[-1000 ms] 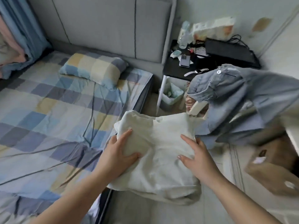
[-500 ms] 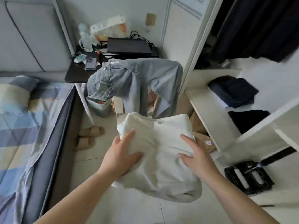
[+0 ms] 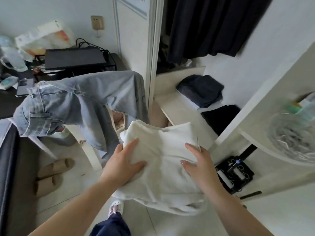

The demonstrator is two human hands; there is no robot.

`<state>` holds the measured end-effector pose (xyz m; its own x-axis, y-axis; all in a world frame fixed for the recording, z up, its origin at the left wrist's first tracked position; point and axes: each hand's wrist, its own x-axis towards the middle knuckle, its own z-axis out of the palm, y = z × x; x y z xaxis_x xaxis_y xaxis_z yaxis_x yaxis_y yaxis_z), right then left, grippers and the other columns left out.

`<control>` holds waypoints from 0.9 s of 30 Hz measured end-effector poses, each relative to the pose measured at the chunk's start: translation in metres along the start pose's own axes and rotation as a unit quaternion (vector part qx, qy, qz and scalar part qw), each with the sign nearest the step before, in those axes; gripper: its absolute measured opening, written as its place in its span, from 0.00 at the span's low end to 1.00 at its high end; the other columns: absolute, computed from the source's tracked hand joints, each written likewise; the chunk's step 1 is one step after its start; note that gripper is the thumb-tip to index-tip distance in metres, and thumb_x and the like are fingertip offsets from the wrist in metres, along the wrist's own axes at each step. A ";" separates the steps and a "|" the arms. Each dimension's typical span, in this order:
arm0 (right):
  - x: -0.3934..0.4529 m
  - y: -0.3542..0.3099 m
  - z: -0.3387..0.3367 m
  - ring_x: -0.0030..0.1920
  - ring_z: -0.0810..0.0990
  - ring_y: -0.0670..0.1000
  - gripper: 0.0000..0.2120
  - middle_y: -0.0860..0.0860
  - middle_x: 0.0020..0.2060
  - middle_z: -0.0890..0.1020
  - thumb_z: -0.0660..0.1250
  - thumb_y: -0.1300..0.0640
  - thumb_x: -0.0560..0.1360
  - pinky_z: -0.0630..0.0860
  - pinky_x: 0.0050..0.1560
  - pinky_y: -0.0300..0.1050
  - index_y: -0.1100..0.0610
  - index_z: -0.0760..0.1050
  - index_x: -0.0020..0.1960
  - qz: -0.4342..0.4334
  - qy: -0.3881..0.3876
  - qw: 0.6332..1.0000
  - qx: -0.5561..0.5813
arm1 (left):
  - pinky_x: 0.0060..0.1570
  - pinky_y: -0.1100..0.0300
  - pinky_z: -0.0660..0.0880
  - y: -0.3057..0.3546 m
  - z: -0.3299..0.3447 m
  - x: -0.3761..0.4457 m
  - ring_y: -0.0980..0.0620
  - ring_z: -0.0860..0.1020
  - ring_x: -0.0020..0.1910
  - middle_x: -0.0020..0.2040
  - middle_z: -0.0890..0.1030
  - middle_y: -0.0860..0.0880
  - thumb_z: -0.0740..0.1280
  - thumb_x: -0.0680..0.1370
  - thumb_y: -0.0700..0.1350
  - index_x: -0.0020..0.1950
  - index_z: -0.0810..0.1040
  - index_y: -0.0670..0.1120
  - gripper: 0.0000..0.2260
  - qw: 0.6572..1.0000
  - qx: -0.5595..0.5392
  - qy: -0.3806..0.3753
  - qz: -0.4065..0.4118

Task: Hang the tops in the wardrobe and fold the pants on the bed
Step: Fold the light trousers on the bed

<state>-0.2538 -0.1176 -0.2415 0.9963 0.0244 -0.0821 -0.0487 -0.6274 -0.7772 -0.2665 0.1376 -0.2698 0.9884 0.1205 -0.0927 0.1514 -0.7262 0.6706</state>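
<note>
Both hands, left hand and right hand, grasp folded white garment; soft, light, floppy; support underneath, shelf at 1 o'clock.

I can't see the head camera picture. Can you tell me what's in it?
Two hands, left hand and right hand, hold a folded white garment in front of an open wardrobe shelf. Pale blue jeans hang over a chair on the left.

A black worktop stands left, carrying a black box, a phone and a clear jug. Below it, tan slippers lie on the floor. Far right of it sits a black tray.
</note>
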 end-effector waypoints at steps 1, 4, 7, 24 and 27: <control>0.009 -0.002 0.003 0.68 0.67 0.47 0.24 0.47 0.68 0.64 0.70 0.55 0.74 0.70 0.66 0.47 0.42 0.69 0.67 0.009 0.007 1.000 -0.001 | 0.57 0.57 0.70 -0.001 0.001 0.013 0.50 0.72 0.59 0.59 0.66 0.55 0.71 0.66 0.64 0.73 0.57 0.67 0.38 1.000 0.000 -0.004 0.003; 0.042 -0.004 0.013 0.67 0.67 0.47 0.25 0.47 0.68 0.64 0.70 0.54 0.74 0.69 0.65 0.43 0.42 0.69 0.68 0.025 0.029 0.999 -0.018 | 0.57 0.56 0.70 -0.007 0.004 0.059 0.49 0.72 0.59 0.58 0.66 0.55 0.70 0.67 0.64 0.73 0.56 0.67 0.38 1.000 0.009 -0.023 0.015; 0.076 -0.008 0.023 0.67 0.67 0.48 0.25 0.48 0.68 0.64 0.70 0.53 0.74 0.66 0.65 0.41 0.42 0.68 0.68 0.051 0.046 0.997 -0.038 | 0.57 0.56 0.70 -0.013 0.005 0.111 0.48 0.72 0.62 0.65 0.65 0.52 0.70 0.68 0.64 0.73 0.56 0.66 0.38 0.998 0.018 -0.048 0.034; 0.220 -0.006 0.030 0.63 0.69 0.46 0.24 0.47 0.66 0.66 0.70 0.54 0.73 0.62 0.59 0.33 0.40 0.70 0.66 0.226 0.219 0.949 -0.017 | 0.50 0.60 0.70 0.031 0.032 0.357 0.50 0.73 0.58 0.66 0.63 0.55 0.70 0.67 0.64 0.72 0.56 0.67 0.37 0.956 0.003 -0.218 0.197; 0.235 0.012 0.014 0.62 0.70 0.47 0.24 0.48 0.65 0.67 0.70 0.55 0.73 0.62 0.60 0.34 0.41 0.70 0.67 0.244 0.239 0.940 -0.012 | 0.45 0.65 0.70 0.053 0.054 0.381 0.50 0.72 0.55 0.65 0.63 0.54 0.70 0.70 0.61 0.71 0.58 0.68 0.34 0.945 0.000 -0.230 0.233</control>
<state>-0.0217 -0.1084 -0.2794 0.7738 -0.6198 -0.1306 -0.5122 -0.4909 -0.7048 0.1183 0.1083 -0.3098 0.8491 -0.5194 -0.0963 -0.3022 -0.6272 0.7179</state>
